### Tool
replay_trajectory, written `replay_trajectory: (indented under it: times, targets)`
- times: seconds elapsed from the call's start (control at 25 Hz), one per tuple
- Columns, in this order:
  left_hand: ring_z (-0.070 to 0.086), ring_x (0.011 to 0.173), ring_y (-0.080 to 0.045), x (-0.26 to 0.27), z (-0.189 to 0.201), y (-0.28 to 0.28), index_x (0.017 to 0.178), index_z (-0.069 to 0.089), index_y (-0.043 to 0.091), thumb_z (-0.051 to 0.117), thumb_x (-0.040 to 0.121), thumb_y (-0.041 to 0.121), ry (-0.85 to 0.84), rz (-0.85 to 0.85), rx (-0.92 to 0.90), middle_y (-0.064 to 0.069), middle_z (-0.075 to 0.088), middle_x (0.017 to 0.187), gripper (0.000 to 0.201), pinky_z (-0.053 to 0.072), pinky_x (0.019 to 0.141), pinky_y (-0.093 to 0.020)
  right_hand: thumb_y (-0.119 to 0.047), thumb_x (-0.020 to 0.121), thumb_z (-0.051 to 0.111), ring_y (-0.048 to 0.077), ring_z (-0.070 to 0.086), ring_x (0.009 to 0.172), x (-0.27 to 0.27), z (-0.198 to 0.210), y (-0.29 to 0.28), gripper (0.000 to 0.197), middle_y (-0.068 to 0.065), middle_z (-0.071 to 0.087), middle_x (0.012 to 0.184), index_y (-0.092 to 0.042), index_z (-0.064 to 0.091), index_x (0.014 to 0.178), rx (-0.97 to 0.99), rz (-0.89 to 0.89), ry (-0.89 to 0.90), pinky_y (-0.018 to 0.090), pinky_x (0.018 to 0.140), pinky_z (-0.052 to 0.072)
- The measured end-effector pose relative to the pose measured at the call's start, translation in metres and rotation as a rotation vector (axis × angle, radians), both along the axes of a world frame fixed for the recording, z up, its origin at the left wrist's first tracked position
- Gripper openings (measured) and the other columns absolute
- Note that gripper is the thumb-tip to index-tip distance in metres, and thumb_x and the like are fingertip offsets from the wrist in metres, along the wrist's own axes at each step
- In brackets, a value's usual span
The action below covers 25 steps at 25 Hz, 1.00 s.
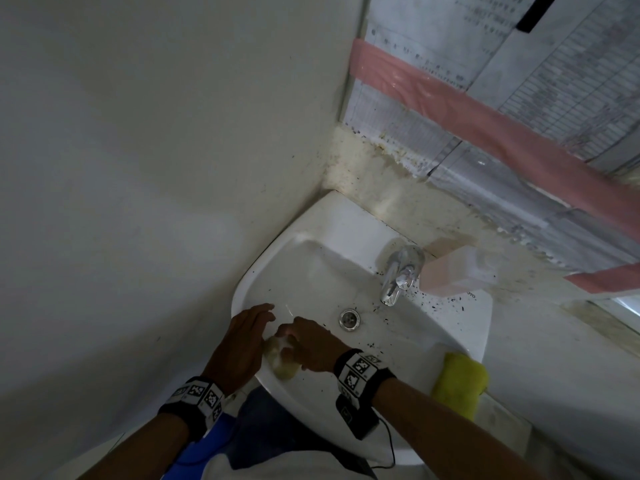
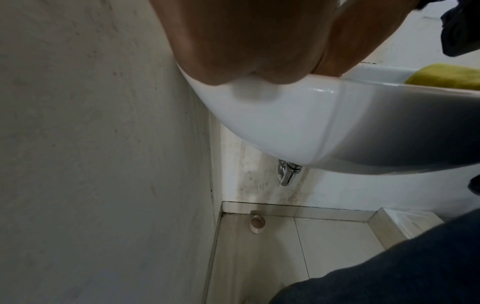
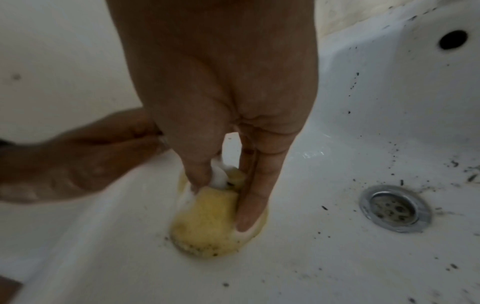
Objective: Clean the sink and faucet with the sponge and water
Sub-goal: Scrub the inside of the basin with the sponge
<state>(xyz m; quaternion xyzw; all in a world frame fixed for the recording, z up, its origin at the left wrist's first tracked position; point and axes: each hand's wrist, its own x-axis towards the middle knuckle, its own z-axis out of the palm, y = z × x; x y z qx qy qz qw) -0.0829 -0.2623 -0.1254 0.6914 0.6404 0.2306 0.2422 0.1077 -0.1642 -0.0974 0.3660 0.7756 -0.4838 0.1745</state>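
A white sink [image 1: 304, 268] [image 3: 363, 127] [image 2: 285, 115] speckled with black dirt fills the corner. Its chrome faucet [image 1: 398, 271] stands at the back, above the drain [image 1: 349, 319] [image 3: 394, 207]. My right hand [image 1: 304, 344] [image 3: 221, 181] pinches a soapy yellow sponge [image 3: 207, 222] [image 1: 282, 358] and presses it onto the basin's near-left slope. My left hand [image 1: 242, 341] [image 2: 249, 41] rests flat on the sink's left rim, fingers straight; it also shows in the right wrist view as the left hand [image 3: 78, 156].
A pink soap box [image 1: 457, 271] sits on the ledge right of the faucet. A yellow-green cloth [image 1: 460, 382] [image 2: 446, 76] lies on the sink's near-right rim. Walls close in at the left and back. Under the basin hangs a chrome pipe [image 2: 285, 172].
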Motion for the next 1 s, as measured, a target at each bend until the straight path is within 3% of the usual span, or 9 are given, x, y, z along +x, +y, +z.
replay_trajectory:
  times: [0.12,0.24,0.36,0.52,0.6,0.72,0.76,0.88,1.0]
  targets:
    - [0.047,0.128,-0.023,-0.001,0.001,-0.001,0.133,0.053,0.011,0.033,0.093,0.009,0.011,-0.011,0.051,-0.005,0.048,0.146,0.045,0.038,0.112,-0.037,-0.032,0.098,0.059,0.037,0.055,0.111,0.002,-0.002,0.002,0.038,0.011,0.046,0.117,-0.020,0.054,0.133,0.107,0.043,-0.155,0.040,0.085,0.045]
    - [0.050,0.125,-0.026,0.000,0.000,-0.001,0.131,0.054,0.009,0.030,0.093,0.014,0.004,-0.010,0.055,-0.007,0.051,0.143,0.046,0.042,0.110,-0.041,-0.032,0.097,0.062,0.038,0.055,0.112,-0.003,0.000,0.008,0.039,0.014,0.047,0.122,-0.019,0.055,0.133,0.096,0.027,-0.148,0.045,0.090,0.049]
    - [0.050,0.128,-0.026,-0.001,-0.008,-0.001,0.138,0.049,0.009,0.036,0.097,0.020,0.003,-0.005,0.032,-0.007,0.050,0.145,0.044,0.042,0.111,-0.045,-0.031,0.095,0.068,0.035,0.056,0.110,-0.016,0.002,0.007,0.045,0.009,0.046,0.113,-0.015,0.057,0.135,0.014,-0.067,0.039,0.037,0.082,0.047]
    - [0.047,0.131,-0.024,0.002,-0.005,-0.001,0.144,0.045,0.006,0.030,0.100,0.023,-0.029,0.034,0.013,-0.010,0.049,0.146,0.050,0.032,0.117,-0.044,-0.031,0.096,0.064,0.038,0.057,0.112,-0.021,-0.006,0.015,0.044,0.013,0.048,0.122,-0.019,0.054,0.137,0.153,-0.034,-0.143,0.037,0.080,0.042]
    - [0.043,0.132,-0.022,0.003,-0.006,-0.003,0.151,0.038,0.010,0.023,0.109,0.039,-0.054,0.025,0.023,-0.012,0.049,0.146,0.053,0.029,0.118,-0.040,-0.033,0.093,0.067,0.037,0.058,0.111,-0.025,-0.010,0.020,0.045,0.014,0.049,0.122,-0.020,0.056,0.135,0.089,-0.106,-0.073,0.039,0.080,0.051]
    - [0.036,0.136,-0.014,0.002,-0.012,-0.005,0.157,0.024,0.019,0.023,0.106,0.059,-0.173,0.059,-0.026,-0.010,0.042,0.151,0.065,0.026,0.120,-0.041,-0.032,0.092,0.071,0.033,0.061,0.101,-0.030,-0.009,0.020,0.048,0.013,0.050,0.116,-0.019,0.056,0.135,-0.021,-0.197,0.114,0.036,0.064,0.059]
    - [0.034,0.137,-0.013,0.002,-0.012,-0.004,0.156,0.027,0.014,0.028,0.106,0.056,-0.161,0.066,-0.058,-0.008,0.040,0.152,0.066,0.025,0.121,-0.043,-0.031,0.093,0.069,0.034,0.060,0.104,-0.029,-0.010,0.022,0.048,0.013,0.049,0.119,-0.020,0.053,0.137,0.008,-0.187,0.066,0.038,0.068,0.059]
    - [0.039,0.137,-0.025,0.004,-0.008,-0.005,0.152,0.035,0.006,0.050,0.098,0.004,-0.044,0.051,0.014,-0.013,0.042,0.152,0.056,0.028,0.119,-0.048,-0.026,0.095,0.064,0.039,0.056,0.115,-0.025,-0.013,0.030,0.045,0.015,0.050,0.127,-0.020,0.051,0.137,0.128,-0.131,-0.140,0.042,0.086,0.051]
    - [0.039,0.135,-0.023,0.006,-0.008,-0.001,0.151,0.037,0.007,0.049,0.100,0.010,-0.102,0.074,0.023,-0.016,0.045,0.150,0.053,0.029,0.116,-0.049,-0.016,0.093,0.067,0.038,0.068,0.098,-0.025,-0.007,0.028,0.036,0.014,0.058,0.115,-0.011,0.057,0.127,-0.064,-0.152,0.033,0.043,0.070,0.062]
